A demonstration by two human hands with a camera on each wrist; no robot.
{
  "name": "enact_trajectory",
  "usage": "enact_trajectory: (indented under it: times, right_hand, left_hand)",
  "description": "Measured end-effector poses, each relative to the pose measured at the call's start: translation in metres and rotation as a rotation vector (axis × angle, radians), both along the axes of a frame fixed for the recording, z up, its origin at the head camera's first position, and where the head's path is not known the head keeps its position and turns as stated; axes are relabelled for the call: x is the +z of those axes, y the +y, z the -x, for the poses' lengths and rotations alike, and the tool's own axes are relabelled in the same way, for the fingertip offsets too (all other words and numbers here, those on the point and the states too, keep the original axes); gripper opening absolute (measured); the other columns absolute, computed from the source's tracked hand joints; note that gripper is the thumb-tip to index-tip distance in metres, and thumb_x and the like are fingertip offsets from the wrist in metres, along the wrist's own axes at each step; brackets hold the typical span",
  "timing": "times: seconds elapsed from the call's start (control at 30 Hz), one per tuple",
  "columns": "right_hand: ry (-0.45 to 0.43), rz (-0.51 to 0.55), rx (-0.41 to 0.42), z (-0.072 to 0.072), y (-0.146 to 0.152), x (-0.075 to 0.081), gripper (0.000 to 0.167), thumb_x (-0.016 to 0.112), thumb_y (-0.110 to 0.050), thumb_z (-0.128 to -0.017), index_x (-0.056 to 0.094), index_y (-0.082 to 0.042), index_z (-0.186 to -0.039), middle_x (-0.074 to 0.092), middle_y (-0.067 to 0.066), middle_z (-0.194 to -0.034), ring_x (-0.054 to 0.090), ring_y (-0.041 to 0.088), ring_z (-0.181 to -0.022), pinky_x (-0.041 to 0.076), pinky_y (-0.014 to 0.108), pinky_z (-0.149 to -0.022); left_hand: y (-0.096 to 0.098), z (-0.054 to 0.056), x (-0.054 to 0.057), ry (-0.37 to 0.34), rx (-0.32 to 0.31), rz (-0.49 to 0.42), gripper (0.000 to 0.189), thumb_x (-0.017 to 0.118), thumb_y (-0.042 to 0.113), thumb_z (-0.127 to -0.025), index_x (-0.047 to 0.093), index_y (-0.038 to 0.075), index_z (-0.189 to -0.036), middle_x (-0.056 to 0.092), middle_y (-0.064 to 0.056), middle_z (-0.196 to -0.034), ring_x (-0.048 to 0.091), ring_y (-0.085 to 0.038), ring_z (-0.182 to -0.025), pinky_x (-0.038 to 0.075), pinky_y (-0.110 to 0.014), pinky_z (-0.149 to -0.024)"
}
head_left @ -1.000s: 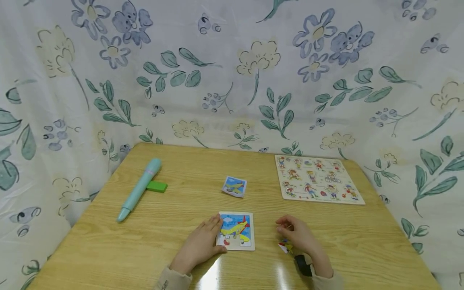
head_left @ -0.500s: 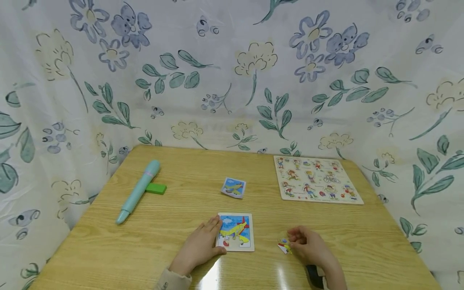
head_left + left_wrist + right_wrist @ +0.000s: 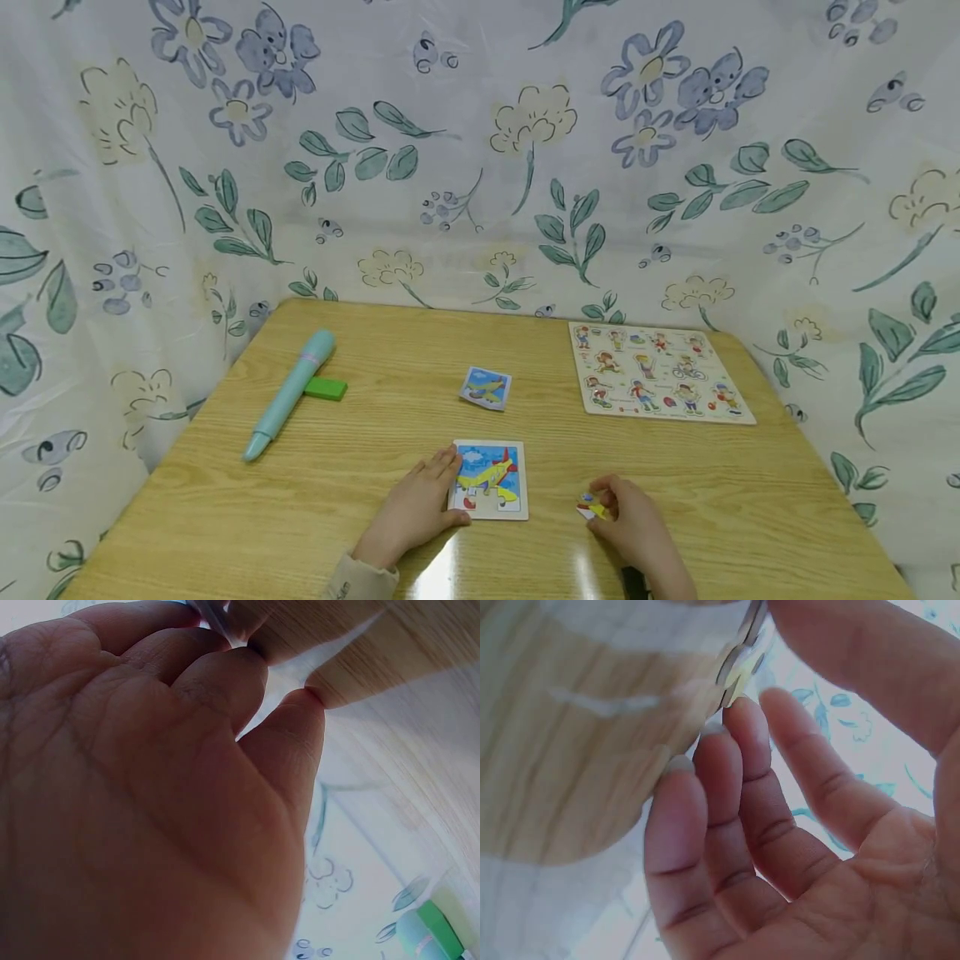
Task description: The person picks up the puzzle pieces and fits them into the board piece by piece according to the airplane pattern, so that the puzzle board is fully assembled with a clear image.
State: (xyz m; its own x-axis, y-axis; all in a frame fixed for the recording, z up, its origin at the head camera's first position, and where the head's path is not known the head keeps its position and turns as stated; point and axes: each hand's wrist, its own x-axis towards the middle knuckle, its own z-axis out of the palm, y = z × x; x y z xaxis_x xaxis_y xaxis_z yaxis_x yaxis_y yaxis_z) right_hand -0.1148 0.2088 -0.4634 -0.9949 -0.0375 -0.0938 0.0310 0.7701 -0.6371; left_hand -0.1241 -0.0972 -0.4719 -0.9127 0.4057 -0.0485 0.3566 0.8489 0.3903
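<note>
A small wooden jigsaw puzzle [image 3: 522, 479] with a yellow airplane on blue lies near the table's front, its lower part showing bare gaps. My left hand [image 3: 416, 508] rests along its left edge, fingers extended and thumb at the lower left corner. In the left wrist view the left palm [image 3: 165, 795] fills much of the picture. To the right of the puzzle, several loose puzzle pieces [image 3: 588, 507] lie in a little pile. My right hand [image 3: 637, 525] has its thumb and curled fingers around a yellow piece there. The right wrist view shows fingertips [image 3: 746, 720] right at the pieces' edges.
A picture card [image 3: 486, 387] with the airplane lies behind the puzzle. At the back right is a wooden board [image 3: 652, 371] with figures of children. A turquoise stick-shaped object [image 3: 292, 392] leans on a green block [image 3: 326, 387] at left. A floral curtain [image 3: 480, 208] hangs behind the table.
My right hand first drew back to the right from over the loose pieces, then moved in again with its thumb and fingers around one. The left hand stays on the puzzle's edge.
</note>
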Motion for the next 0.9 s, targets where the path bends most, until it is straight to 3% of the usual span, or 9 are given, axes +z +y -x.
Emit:
enact_trajectory:
  times: [0.13, 0.5, 0.7, 0.9]
  right_hand:
    - [0.023, -0.004, 0.022, 0.001, -0.001, 0.000, 0.037, 0.081, -0.001, -0.070, 0.066, -0.007, -0.104, 0.056, -0.001, -0.086, 0.045, 0.011, -0.073, 0.038, 0.020, -0.060]
    - [0.023, 0.138, 0.052, 0.007, -0.007, 0.004, 0.031, 0.069, 0.009, -0.077, 0.066, -0.007, -0.103, 0.050, 0.001, -0.081, 0.049, 0.008, -0.070, 0.046, 0.018, -0.063]
    - [-0.001, 0.210, 0.158, 0.023, -0.013, 0.011, 0.030, 0.069, 0.005, -0.080, 0.065, -0.005, -0.108, 0.056, 0.003, -0.088, 0.056, 0.010, -0.076, 0.050, 0.018, -0.066]
    - [-0.019, 0.263, 0.291, 0.044, -0.027, 0.019, 0.029, 0.070, -0.001, -0.083, 0.063, -0.001, -0.112, 0.057, 0.005, -0.088, 0.054, 0.011, -0.072, 0.049, 0.018, -0.061]
  left_hand:
    - [-0.001, 0.000, 0.001, 0.003, 0.000, -0.003, 0.086, 0.074, 0.045, -0.079, 0.042, -0.004, -0.143, 0.037, -0.020, -0.154, 0.037, -0.036, -0.142, 0.033, -0.053, -0.116]
    - [0.000, -0.001, 0.002, -0.001, 0.002, 0.006, 0.086, 0.073, 0.046, -0.080, 0.042, -0.003, -0.143, 0.036, -0.019, -0.154, 0.037, -0.035, -0.142, 0.033, -0.053, -0.116]
    - [0.000, -0.001, 0.001, 0.002, 0.001, 0.015, 0.086, 0.073, 0.047, -0.080, 0.042, -0.003, -0.143, 0.037, -0.018, -0.154, 0.037, -0.035, -0.142, 0.034, -0.053, -0.115]
    - [-0.001, -0.001, 0.000, -0.002, -0.001, 0.016, 0.086, 0.072, 0.047, -0.081, 0.042, -0.003, -0.144, 0.037, -0.018, -0.154, 0.037, -0.035, -0.142, 0.034, -0.053, -0.116]
